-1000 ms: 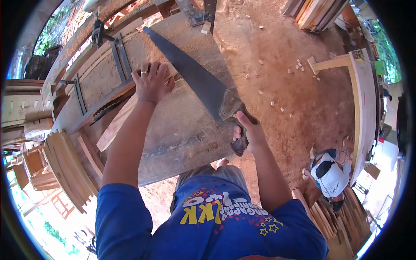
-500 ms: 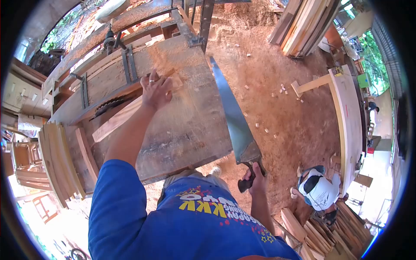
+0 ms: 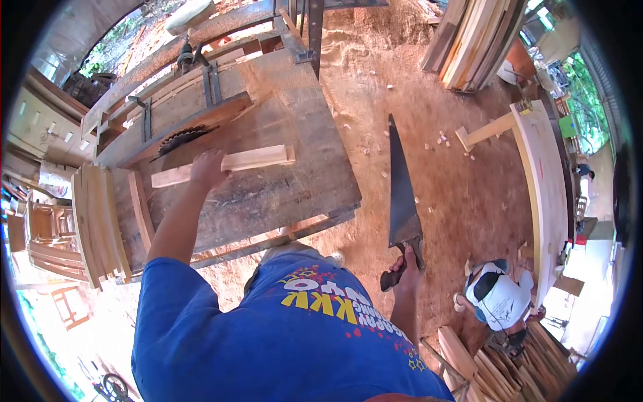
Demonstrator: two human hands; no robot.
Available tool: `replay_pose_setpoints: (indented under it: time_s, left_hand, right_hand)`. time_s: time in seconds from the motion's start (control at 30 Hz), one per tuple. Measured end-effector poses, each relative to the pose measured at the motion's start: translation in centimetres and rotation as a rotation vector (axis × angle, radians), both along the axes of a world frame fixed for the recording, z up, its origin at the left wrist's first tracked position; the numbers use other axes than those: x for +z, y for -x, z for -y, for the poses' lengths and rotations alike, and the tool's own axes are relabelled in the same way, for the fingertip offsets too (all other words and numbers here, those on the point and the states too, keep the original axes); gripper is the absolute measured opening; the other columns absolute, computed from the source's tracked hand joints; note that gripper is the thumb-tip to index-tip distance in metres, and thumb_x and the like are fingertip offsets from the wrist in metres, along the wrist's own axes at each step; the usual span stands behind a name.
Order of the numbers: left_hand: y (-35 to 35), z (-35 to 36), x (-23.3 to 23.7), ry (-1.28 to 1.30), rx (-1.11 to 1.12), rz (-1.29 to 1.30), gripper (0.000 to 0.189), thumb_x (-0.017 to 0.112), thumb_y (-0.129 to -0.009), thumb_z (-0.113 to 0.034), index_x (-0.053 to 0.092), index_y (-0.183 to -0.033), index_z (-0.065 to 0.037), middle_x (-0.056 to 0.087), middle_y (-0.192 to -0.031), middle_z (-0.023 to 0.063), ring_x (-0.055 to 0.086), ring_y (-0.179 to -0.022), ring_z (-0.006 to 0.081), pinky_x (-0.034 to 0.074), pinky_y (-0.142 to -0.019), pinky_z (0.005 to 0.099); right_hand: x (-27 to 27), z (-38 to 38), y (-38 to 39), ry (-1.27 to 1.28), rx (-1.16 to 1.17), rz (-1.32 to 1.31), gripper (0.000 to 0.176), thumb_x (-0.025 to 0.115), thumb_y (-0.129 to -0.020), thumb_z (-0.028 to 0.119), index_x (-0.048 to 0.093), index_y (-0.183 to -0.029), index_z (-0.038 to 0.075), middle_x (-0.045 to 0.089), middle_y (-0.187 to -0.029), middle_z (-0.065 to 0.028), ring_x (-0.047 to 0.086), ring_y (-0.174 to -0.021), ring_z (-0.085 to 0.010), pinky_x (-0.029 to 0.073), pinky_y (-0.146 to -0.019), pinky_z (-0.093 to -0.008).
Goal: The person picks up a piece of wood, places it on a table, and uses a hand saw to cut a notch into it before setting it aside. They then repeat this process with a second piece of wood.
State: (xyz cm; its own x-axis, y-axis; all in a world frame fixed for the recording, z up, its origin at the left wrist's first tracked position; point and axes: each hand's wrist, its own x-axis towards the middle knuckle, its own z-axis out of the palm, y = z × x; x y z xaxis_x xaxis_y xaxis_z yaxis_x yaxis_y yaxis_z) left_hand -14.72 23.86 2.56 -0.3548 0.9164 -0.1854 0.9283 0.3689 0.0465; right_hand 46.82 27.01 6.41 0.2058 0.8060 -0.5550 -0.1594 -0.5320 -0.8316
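Note:
My left hand (image 3: pixel 209 169) is closed over a short wooden board (image 3: pixel 258 158) lying on the saw table (image 3: pixel 295 177). The toothed circular blade (image 3: pixel 184 139) rises from the table just beyond that hand, beside a wooden fence (image 3: pixel 228 112). Out to the right of the table, my right hand (image 3: pixel 406 269) grips the dark handle of a handsaw (image 3: pixel 403 194). Its blade points away from me, above the dusty ground and apart from the table.
Narrow boards (image 3: pixel 100 224) lean at the table's left end. Two dark clamps (image 3: pixel 212 84) sit behind the fence. Stacked planks (image 3: pixel 472 47) stand at the far right. A person in a white shirt (image 3: pixel 499 298) is low down near a long pale board (image 3: pixel 536 194) and a wood pile (image 3: pixel 516 368).
My left hand has come back from the board's far end to its nearer part, and the board has shifted away from the fence. The handsaw has swung right, away from the table.

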Motion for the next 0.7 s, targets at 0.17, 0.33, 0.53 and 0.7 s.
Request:
replay_pose_setpoints:
  time_s: [0.17, 0.33, 0.53, 0.7]
  left_hand:
    - [-4.1, -1.4, 6.9, -0.299, 0.149, 0.116, 0.064, 0.086, -0.085, -0.051, 0.069, -0.133, -0.012, 0.078, -0.12, 0.0166, 0.075, -0.11, 0.0402, 0.059, -0.091, 0.0548]
    - [0.3, -3.4, 14.6, -0.677, 0.52, 0.221, 0.053, 0.085, -0.089, -0.054, 0.074, -0.111, -0.006, 0.078, -0.088, 0.0111, 0.079, -0.085, 0.0284, 0.06, -0.073, 0.045]
    - [3.1, 2.4, 4.7, -1.081, 1.07, 1.253, 0.033, 0.085, -0.094, -0.038, 0.069, -0.108, -0.014, 0.07, -0.09, 0.0002, 0.069, -0.073, 0.0117, 0.056, -0.058, 0.0231]
    - [-1.1, 7.0, -6.0, -0.981, 1.582, 1.523, 0.028, 0.082, -0.095, -0.035, 0.066, -0.107, -0.015, 0.064, -0.076, 0.0008, 0.066, -0.064, 0.0143, 0.054, -0.054, 0.0229]
  right_hand:
    - [-0.3, -0.4, -0.2, -0.045, -0.019, -0.002, 0.022, 0.075, -0.104, 0.029, 0.067, -0.102, 0.008, 0.055, -0.065, -0.0007, 0.054, -0.053, -0.0143, 0.05, -0.054, -0.0354]
    - [1.1, -1.9, 2.1, -0.105, 0.096, -0.026, 0.018, 0.074, -0.104, 0.023, 0.067, -0.098, 0.008, 0.054, -0.064, -0.0008, 0.053, -0.052, -0.0141, 0.049, -0.054, -0.0346]
    - [1.9, -2.8, 5.0, -0.243, 0.314, -0.008, 0.011, 0.072, -0.104, 0.012, 0.068, -0.097, 0.004, 0.056, -0.067, 0.0008, 0.053, -0.054, -0.0107, 0.05, -0.055, -0.0306]
    - [3.4, -2.4, 7.8, -0.273, 0.496, 0.038, 0.009, 0.074, -0.102, 0.009, 0.069, -0.101, 0.002, 0.061, -0.072, -0.0002, 0.057, -0.057, -0.0101, 0.05, -0.054, -0.03]
